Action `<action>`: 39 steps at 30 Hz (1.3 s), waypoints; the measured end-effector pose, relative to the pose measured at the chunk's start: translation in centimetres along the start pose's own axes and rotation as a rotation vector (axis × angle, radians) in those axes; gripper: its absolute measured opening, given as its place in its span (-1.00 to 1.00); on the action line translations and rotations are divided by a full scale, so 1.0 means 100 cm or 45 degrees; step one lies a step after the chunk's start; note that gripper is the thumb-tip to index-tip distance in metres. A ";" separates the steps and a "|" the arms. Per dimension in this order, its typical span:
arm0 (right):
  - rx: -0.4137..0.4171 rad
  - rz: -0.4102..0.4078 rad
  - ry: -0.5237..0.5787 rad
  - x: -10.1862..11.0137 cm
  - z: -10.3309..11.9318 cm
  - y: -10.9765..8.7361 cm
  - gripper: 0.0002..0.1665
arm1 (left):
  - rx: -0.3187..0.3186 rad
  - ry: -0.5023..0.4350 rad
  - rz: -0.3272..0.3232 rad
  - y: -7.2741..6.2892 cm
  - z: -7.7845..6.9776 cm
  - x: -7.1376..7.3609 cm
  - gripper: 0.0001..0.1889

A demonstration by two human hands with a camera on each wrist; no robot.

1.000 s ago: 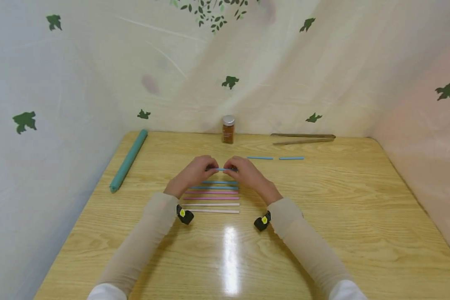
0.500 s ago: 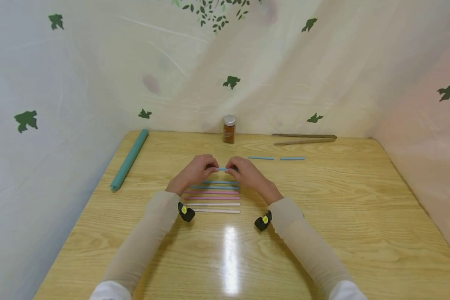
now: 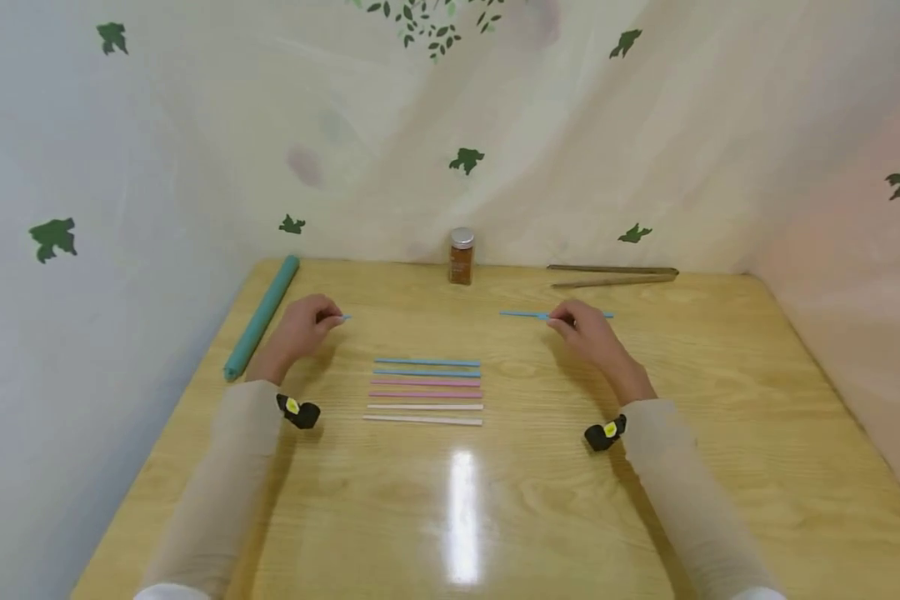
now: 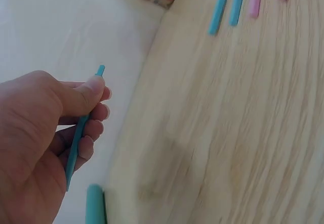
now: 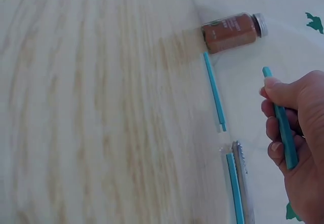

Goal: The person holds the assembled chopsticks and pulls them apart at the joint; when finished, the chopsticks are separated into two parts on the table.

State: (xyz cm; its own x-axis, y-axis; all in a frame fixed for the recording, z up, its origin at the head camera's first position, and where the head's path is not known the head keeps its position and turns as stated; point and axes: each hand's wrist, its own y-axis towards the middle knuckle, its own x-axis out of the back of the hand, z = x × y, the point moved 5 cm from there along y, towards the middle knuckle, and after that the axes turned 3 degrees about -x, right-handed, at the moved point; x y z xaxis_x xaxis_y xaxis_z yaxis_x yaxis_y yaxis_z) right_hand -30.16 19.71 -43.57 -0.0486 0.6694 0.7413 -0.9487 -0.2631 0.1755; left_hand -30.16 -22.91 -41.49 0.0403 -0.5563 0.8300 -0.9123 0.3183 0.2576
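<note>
My left hand (image 3: 302, 327) is at the left of the table, near a green roll. Its thumb and fingers pinch half of a blue chopstick (image 4: 76, 145) with a thin peg at the tip. My right hand (image 3: 589, 330) holds the thicker blue half (image 5: 286, 138) over the back right of the table. Two more blue chopstick halves lie there: one (image 5: 214, 89) ends in a small peg, the other (image 5: 234, 186) lies beside tongs. Between my hands, blue chopsticks (image 3: 427, 362), pink chopsticks (image 3: 426, 383) and white chopsticks (image 3: 423, 407) lie in parallel rows, two of each colour.
A jar (image 3: 461, 258) with a silver lid and reddish-brown contents stands at the table's back edge. Metal tongs (image 3: 617, 271) lie at the back right. The green roll (image 3: 262, 318) lies along the left edge. A pale cloth with green bird shapes surrounds the table.
My hands were close together on one blue chopstick. They have moved apart, left and right, each with one half of it.
</note>
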 end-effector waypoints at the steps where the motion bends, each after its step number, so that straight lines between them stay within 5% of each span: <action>1: 0.009 -0.010 0.006 0.004 -0.002 -0.001 -0.81 | -0.010 -0.010 0.012 0.002 -0.002 0.000 -0.87; 9: 0.031 -0.068 -0.007 0.014 -0.014 -0.006 -0.75 | -0.047 -0.072 0.075 0.019 -0.033 -0.029 -0.85; 17: -0.123 -0.137 -0.003 0.038 -0.051 -0.019 -0.69 | -0.056 -0.144 0.186 0.042 -0.066 -0.066 -0.83; 30: -0.209 -0.060 0.027 0.047 -0.077 -0.023 -0.72 | -0.220 -0.089 0.348 0.089 -0.149 -0.138 -0.79; 39: -0.228 -0.021 0.131 0.042 -0.083 -0.020 -0.70 | -0.156 -0.162 0.393 0.106 -0.184 -0.173 -0.77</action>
State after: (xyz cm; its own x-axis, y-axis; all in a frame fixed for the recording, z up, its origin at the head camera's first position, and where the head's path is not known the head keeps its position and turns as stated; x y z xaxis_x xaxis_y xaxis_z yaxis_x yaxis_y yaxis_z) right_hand -31.07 28.79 -46.22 -0.0555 0.7422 0.6678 -0.9896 -0.1299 0.0621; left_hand -33.08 4.18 -43.98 -0.2878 -0.5085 0.8116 -0.8177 0.5715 0.0681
